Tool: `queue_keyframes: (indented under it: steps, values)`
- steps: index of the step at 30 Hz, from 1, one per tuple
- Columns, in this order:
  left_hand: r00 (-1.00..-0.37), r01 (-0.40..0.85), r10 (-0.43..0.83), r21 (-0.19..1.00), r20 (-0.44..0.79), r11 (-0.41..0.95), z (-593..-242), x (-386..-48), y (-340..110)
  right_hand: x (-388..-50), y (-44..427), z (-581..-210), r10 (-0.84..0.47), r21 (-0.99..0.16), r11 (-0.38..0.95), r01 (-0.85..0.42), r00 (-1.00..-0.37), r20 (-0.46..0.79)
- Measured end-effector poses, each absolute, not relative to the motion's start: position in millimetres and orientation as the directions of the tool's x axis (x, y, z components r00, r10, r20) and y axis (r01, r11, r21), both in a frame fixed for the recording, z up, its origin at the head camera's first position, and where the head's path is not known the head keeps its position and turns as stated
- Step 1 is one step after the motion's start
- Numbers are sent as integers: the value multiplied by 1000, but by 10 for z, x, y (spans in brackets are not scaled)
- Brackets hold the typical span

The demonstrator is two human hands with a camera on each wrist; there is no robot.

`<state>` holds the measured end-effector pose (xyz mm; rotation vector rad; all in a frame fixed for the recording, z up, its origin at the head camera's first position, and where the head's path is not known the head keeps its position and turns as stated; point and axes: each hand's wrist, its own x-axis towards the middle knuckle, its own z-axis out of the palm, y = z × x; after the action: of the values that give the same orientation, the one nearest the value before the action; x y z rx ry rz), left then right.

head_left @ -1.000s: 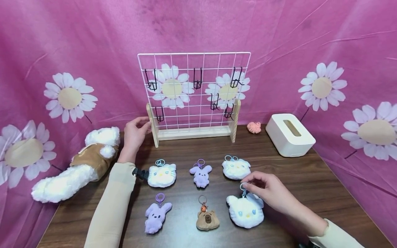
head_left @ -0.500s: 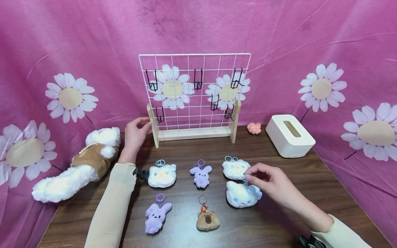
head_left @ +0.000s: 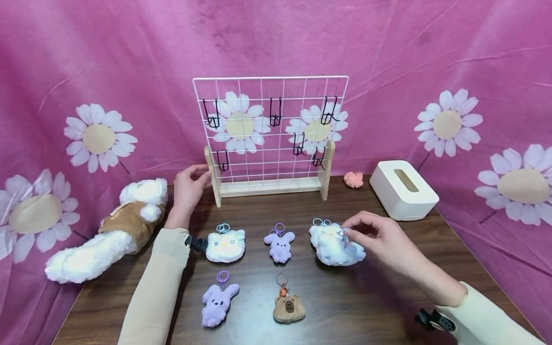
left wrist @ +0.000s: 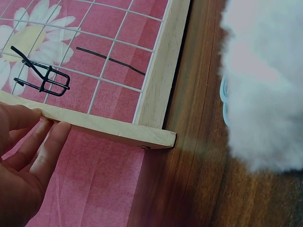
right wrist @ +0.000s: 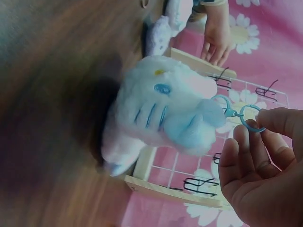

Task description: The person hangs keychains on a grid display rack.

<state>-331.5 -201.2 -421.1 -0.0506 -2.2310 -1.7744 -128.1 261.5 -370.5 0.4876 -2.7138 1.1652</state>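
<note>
My right hand pinches the blue ring of a white plush cat keychain between thumb and finger. In the head view that plush overlaps another white cat plush behind it. My left hand touches the left wooden post of the white grid rack; in the left wrist view its fingertips rest against the post's outer edge. Black hooks hang on the grid, with nothing on them.
On the table lie a third white cat plush, two purple rabbit keychains and a brown capybara keychain. A white tissue box and pink item stand back right; a white-and-brown plush lies left.
My right hand has moved away from the table's front edge, lifting the white cat plush by its ring toward the one behind. My left hand has stayed at the post.
</note>
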Motion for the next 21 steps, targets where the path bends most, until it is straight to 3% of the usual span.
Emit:
queue_keyframes:
  steps: [21]
  values:
    - [-970,153,-136,940,202,305,-4210,-3309,-2034,-1765,2705,-3445,-166,-731,591,-342,-938,305]
